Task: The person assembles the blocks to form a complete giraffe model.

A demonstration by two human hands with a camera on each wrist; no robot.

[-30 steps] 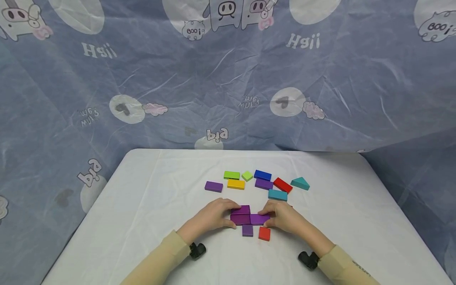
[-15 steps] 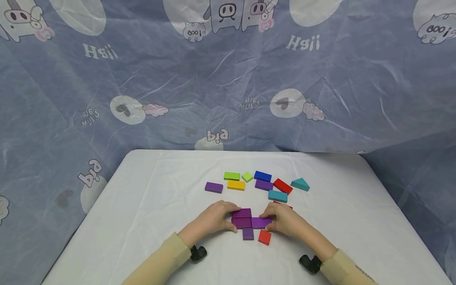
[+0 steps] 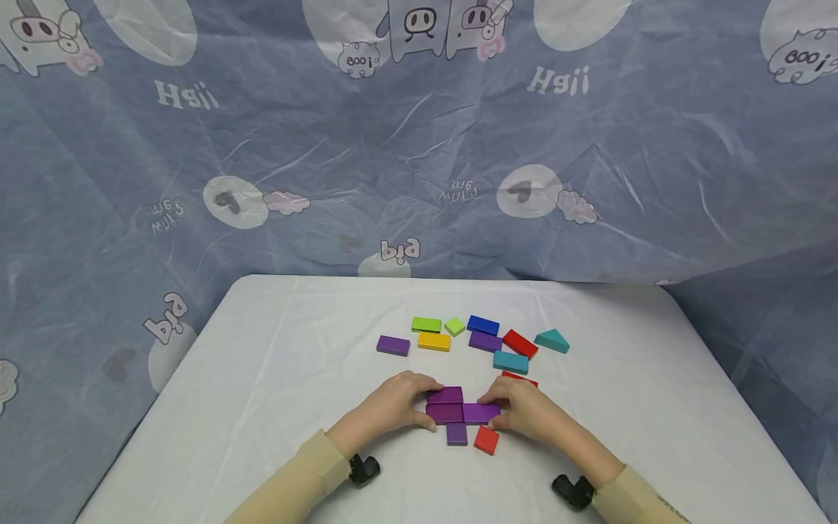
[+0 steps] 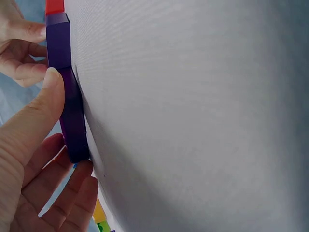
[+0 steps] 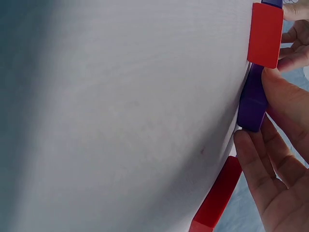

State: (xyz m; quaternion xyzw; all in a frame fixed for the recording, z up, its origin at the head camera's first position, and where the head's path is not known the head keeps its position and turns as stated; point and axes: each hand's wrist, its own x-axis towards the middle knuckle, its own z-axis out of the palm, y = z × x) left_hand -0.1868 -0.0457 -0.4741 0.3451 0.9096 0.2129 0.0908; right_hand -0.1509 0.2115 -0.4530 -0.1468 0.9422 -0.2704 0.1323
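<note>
On the white worktop [image 3: 314, 327], the left hand [image 3: 396, 400] grips the magenta block pair [image 3: 445, 412] at its left end; the right hand [image 3: 527, 411], right of the pair, pinches the violet bar [image 3: 476, 414] abutting it. Uneven pressure could skew the small purple block [image 3: 457, 435] at the pair's near edge; a slip could knock the red square [image 3: 487, 440] beyond its near right corner.

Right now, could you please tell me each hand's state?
Left hand: closed, holding two adjoining purple blocks.
Right hand: closed, holding the purple block beside them.
</note>
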